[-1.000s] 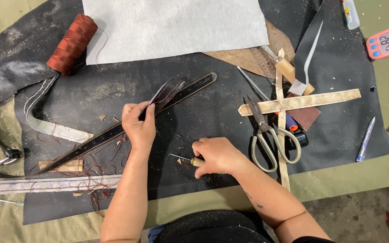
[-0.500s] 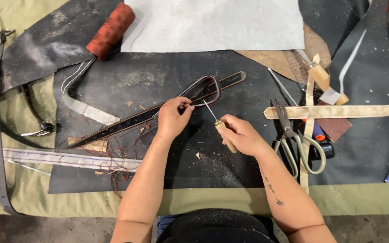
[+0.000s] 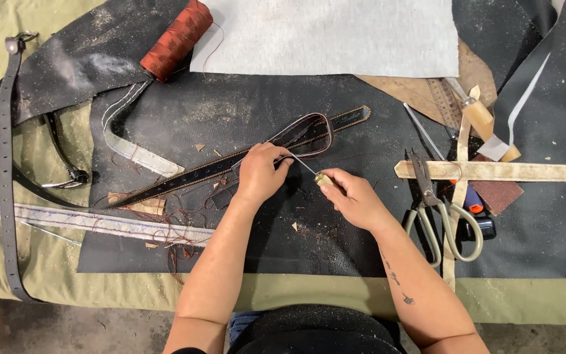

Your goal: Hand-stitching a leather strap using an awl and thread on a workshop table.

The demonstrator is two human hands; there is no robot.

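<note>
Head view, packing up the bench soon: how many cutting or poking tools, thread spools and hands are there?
Scissors: 1, scissors right of the hands.
Awl-type tools: 1, awl pinched in the right hand.
Thread spools: 1, red spool.
Hands: 2, with the left hand on the dark strap.
Total: 5.

Both forearms bare, reaching forward, converging at centre. Left hand [image 3: 259, 173] palm down, fingers curled, thumb and forefinger pinched. Right hand [image 3: 354, 197] closed in a fist-like grip, knuckles up, just beside left.
</note>
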